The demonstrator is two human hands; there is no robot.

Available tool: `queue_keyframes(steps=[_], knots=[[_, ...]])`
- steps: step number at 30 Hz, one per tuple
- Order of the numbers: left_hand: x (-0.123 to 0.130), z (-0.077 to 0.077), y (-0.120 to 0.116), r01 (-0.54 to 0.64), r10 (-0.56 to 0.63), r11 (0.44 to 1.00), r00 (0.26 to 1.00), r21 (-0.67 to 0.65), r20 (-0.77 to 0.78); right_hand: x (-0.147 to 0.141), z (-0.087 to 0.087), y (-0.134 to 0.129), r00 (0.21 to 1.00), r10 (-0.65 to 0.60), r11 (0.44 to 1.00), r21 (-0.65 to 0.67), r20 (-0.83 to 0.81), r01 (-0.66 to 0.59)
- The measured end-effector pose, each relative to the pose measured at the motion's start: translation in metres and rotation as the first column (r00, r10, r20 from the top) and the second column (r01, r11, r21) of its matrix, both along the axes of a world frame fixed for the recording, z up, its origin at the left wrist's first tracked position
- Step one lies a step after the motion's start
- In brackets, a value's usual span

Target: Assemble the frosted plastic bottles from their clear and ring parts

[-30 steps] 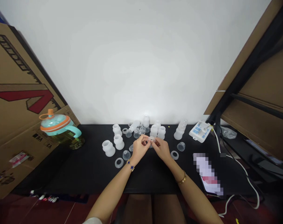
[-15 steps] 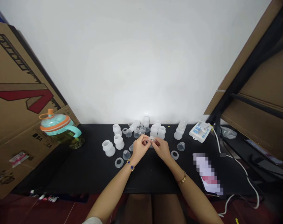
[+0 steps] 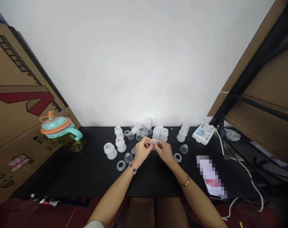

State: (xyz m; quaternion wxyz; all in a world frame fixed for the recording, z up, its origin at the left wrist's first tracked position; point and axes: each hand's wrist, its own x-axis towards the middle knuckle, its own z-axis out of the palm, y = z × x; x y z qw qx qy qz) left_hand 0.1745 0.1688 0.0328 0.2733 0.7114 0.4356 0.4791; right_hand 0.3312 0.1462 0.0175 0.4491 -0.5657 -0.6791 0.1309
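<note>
Both hands meet over the middle of the black table (image 3: 155, 180). My left hand (image 3: 142, 150) and my right hand (image 3: 165, 152) pinch a translucent ring-shaped collar (image 3: 154, 140) between thumbs and fingertips. Something clear shows just under the collar, but the fingers partly hide it. Left of my hands lie a clear dome cap (image 3: 128, 157) and a loose collar (image 3: 121, 165). To the right are another collar (image 3: 177, 157) and a clear cap (image 3: 184, 148). White bottle bodies (image 3: 110, 151) stand at the left, and several more (image 3: 164, 135) behind my hands.
A bottle with a clear top (image 3: 183, 132) stands back right, beside a white power strip (image 3: 203, 133) with a cable. A phone (image 3: 211, 177) lies at the right front. At the left, a large drinking jug (image 3: 63, 131) stands by a cardboard box (image 3: 20, 120). A white wall rises behind.
</note>
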Motion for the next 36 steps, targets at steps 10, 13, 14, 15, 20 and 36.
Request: queue_keyframes(steps=[10,13,14,15,20,36], knots=[[0.0010,0.0018,-0.0010,0.001,-0.001,1.000,1.000,-0.012,0.016,-0.0008,0.0003,-0.0005,0.999,0.001,0.999,-0.041,-0.034,-0.002],[0.0012,0.0015,-0.0007,-0.012,0.012,1.000,1.000,-0.014,0.024,-0.0012,0.0002,-0.0004,1.000,0.005,1.000,-0.030,-0.026,-0.006],[0.0012,0.0014,-0.0005,-0.013,0.014,1.000,1.000,-0.015,0.026,-0.0012,0.0001,-0.0003,1.000,0.008,1.000,-0.024,-0.025,-0.009],[0.0012,0.0013,-0.0004,-0.014,0.015,1.000,1.000,-0.018,0.027,-0.0012,0.0000,-0.0002,1.000,0.011,1.000,-0.019,-0.025,-0.012],[0.0005,0.0011,0.0001,0.014,-0.013,1.000,0.999,-0.022,0.030,-0.0012,0.0001,-0.0004,0.999,0.006,0.999,-0.032,-0.041,-0.007],[0.0012,0.0001,-0.0012,-0.075,0.078,0.996,0.994,0.047,-0.083,-0.0029,0.0039,-0.0014,0.997,-0.005,0.997,-0.082,-0.077,-0.001]])
